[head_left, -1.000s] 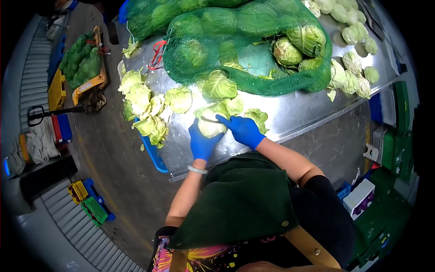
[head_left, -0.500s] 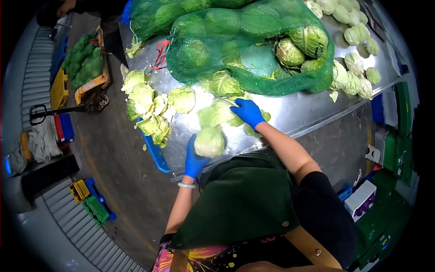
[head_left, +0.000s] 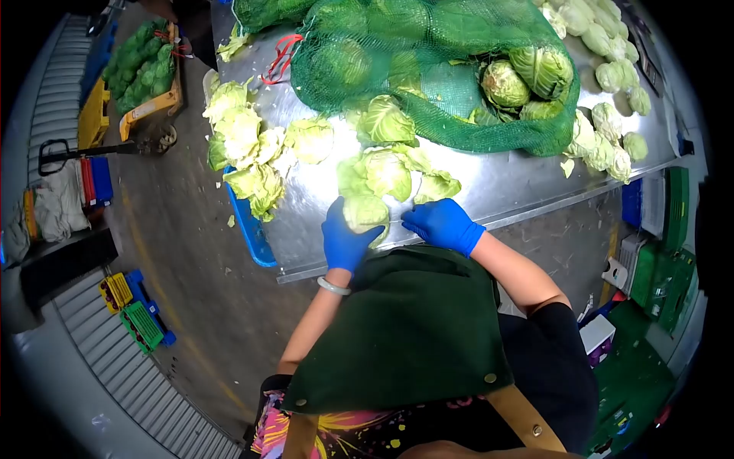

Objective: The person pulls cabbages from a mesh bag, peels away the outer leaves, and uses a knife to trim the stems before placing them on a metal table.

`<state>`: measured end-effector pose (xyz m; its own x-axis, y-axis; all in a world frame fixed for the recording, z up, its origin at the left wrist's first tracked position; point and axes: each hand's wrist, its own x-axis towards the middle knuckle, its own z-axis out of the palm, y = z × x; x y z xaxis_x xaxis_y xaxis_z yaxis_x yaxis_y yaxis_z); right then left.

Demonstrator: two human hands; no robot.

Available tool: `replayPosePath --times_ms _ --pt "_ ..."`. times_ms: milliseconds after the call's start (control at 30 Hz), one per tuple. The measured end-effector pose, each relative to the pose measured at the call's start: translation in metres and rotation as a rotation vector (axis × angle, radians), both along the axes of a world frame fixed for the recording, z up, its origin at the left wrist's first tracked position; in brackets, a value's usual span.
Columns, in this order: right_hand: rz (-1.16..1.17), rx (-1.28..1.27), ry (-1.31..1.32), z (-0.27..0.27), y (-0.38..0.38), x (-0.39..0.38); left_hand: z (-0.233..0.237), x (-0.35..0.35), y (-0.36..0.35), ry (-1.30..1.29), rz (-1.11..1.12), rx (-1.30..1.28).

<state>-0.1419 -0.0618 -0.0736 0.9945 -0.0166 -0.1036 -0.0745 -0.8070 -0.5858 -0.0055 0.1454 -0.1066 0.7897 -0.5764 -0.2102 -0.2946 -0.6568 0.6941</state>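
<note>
In blue gloves, both my hands are at the near edge of the metal table. My left hand [head_left: 349,236] is wrapped round a pale green cabbage [head_left: 365,211], thumb across its near side. Just to the right, my right hand [head_left: 443,225] is closed on a thin knife [head_left: 395,222]; its narrow blade points at the cabbage and its handle is hidden in the fist. Loose cabbage leaves [head_left: 388,174] lie just beyond both hands. Behind them sits a leafy piece of cabbage [head_left: 386,121] near the net.
A green mesh sack [head_left: 436,126] of cabbages spreads over the metal table [head_left: 302,222]. Trimmed cabbages [head_left: 612,76] line the right side. More leaves [head_left: 237,130] pile at the left above a blue tray [head_left: 251,229]. A loaded pallet truck [head_left: 145,107] stands on the floor.
My right hand has come back from the loose leaves toward my body, beside the cabbage. My left hand still holds the cabbage, now turned with the thumb across it. The view has shifted slightly.
</note>
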Motion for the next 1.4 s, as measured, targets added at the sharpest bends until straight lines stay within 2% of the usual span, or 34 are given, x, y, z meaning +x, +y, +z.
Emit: replayPosePath --times_ms 67,233,300,367,433,467,533,600,667,700,800,833,867,900,967,1000,1033,1067,1100,1167,1200,1233,1267,1333,1400 --pt "0.003 -0.040 0.040 0.000 0.003 0.001 0.001 -0.001 -0.002 0.014 0.009 0.041" --pt "-0.292 -0.055 -0.024 -0.007 0.023 0.010 0.001 0.006 -0.009 0.074 0.089 0.052" --pt "-0.483 -0.196 -0.099 -0.019 0.011 0.017 0.008 0.009 -0.009 0.068 -0.048 0.096" --pt "-0.588 -0.126 0.074 -0.010 -0.014 0.030 0.006 -0.001 -0.006 -0.001 -0.062 0.104" --pt "-0.459 0.120 -0.106 -0.035 -0.008 0.026 0.000 -0.002 -0.001 -0.077 -0.105 0.115" --pt "-0.480 0.294 0.009 -0.028 0.007 0.030 -0.004 0.001 0.003 -0.027 -0.082 0.057" --pt "-0.461 0.511 0.026 -0.034 0.033 0.044 -0.009 0.005 0.013 0.022 -0.053 0.000" --pt "-0.455 0.615 0.003 -0.066 0.044 0.058 -0.009 0.012 0.023 -0.023 -0.228 -0.120" --pt "-0.532 0.835 0.293 -0.085 0.034 0.078 0.003 0.009 0.030 -0.061 -0.216 -0.075" --pt "-0.535 0.843 0.282 -0.091 0.033 0.080 0.011 0.007 0.035 -0.089 -0.199 -0.029" --pt "-0.278 0.583 0.288 -0.114 0.047 0.083 0.012 -0.010 0.044 -0.099 -0.150 0.001" --pt "-0.308 0.680 0.232 -0.110 0.056 0.081 0.006 -0.013 0.045 -0.134 -0.110 -0.009" --pt "-0.333 0.609 0.182 -0.114 0.065 0.083 -0.002 -0.010 0.049 -0.139 -0.111 -0.009" --pt "-0.355 0.537 0.129 -0.119 0.070 0.087 -0.009 -0.004 0.053 -0.088 -0.043 -0.028" --pt "-0.394 0.601 0.128 -0.115 0.056 0.093 -0.009 0.015 0.061 -0.050 0.023 -0.044" --pt "-0.436 0.665 0.141 -0.115 0.049 0.091 -0.004 0.028 0.067 0.271 0.164 -0.204" --pt "-0.569 0.845 0.077 -0.119 0.042 0.085 0.000 0.037 0.071 0.593 0.303 -0.365" --pt "-0.557 0.674 0.088 -0.108 0.026 0.079 0.007 0.039 0.076 0.743 0.424 -0.546" --pt "-0.543 0.503 0.100 -0.083 0.010 0.074 0.008 0.043 0.082 0.782 0.491 -0.630" --pt "-0.422 0.131 0.122 -0.048 0.001 0.069 0.035 0.042 0.071 0.696 0.500 -0.753" --pt "-0.406 0.072 -0.134 -0.048 0.010 0.066 0.040 0.044 0.067 0.697 0.500 -0.749" --pt "-0.401 0.131 -0.139 -0.013 0.022 0.073 0.044 0.047 0.061 0.500 0.385 -0.675" --pt "-0.374 0.298 -0.266 0.003 0.032 0.080 0.048 0.050 0.053 0.303 0.266 -0.603" --pt "-0.273 0.424 -0.210 0.049 0.045 0.091 0.065 0.047 0.032 0.250 0.245 -0.550" --pt "-0.300 0.388 -0.326 0.050 0.049 0.098 0.079 0.045 0.020 0.150 0.205 -0.536"
